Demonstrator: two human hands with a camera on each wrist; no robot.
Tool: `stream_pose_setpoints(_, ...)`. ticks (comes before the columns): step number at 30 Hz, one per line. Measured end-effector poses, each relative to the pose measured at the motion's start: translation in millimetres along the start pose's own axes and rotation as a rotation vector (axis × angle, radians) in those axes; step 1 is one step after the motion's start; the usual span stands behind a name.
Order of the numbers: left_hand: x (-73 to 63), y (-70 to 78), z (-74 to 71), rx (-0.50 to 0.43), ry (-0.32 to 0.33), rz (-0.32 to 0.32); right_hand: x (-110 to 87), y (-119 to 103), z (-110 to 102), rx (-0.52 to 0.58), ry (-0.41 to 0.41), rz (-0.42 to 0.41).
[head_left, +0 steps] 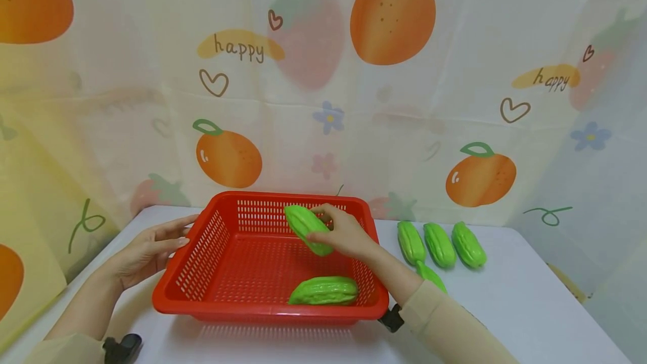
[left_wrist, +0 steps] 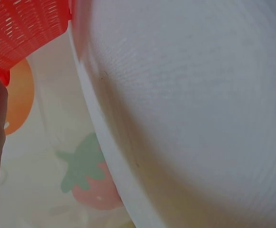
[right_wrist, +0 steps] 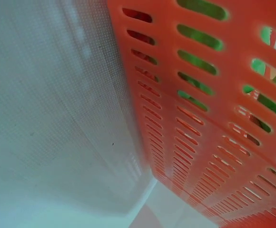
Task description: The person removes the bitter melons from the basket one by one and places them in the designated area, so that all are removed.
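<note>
A red plastic basket (head_left: 212,313) with slotted walls stands on the table in the head view. My right hand (head_left: 346,232) reaches over its right side and grips a bright green bitter melon (head_left: 300,221) between thumb and fingers. This melon is tilted, above the basket's floor. Below it, a second bitter melon (head_left: 323,291) lies in the front right corner of the basket. My left hand (head_left: 151,249) touches the basket's left rim from outside, its fingers fairly straight. In the right wrist view, green shows through the slots of the basket wall (right_wrist: 171,95).
Several more green bitter melons (head_left: 440,245) lie on the white table (head_left: 531,296) to the right of the basket, one partly hidden by my right forearm. A fruit-printed cloth (head_left: 313,128) hangs behind the table.
</note>
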State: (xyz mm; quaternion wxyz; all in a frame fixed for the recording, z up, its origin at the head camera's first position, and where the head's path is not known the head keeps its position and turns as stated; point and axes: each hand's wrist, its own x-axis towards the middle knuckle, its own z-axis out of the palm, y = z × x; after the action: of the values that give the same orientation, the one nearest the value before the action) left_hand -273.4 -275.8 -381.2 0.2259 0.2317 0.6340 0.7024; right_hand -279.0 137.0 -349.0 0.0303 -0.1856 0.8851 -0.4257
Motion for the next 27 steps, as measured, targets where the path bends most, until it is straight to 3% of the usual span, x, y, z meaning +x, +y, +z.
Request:
stream_pose_setpoints(14,0.4,-1.2,-1.9,-0.003,-0.005,0.0,-2.3,-5,-4,0.092,0.085,0.019)
stream_pose_setpoints(27,0.0,-1.5,-0.9,-0.008,0.004,-0.004,-13.8,-21,-12,0.15,0.11,0.003)
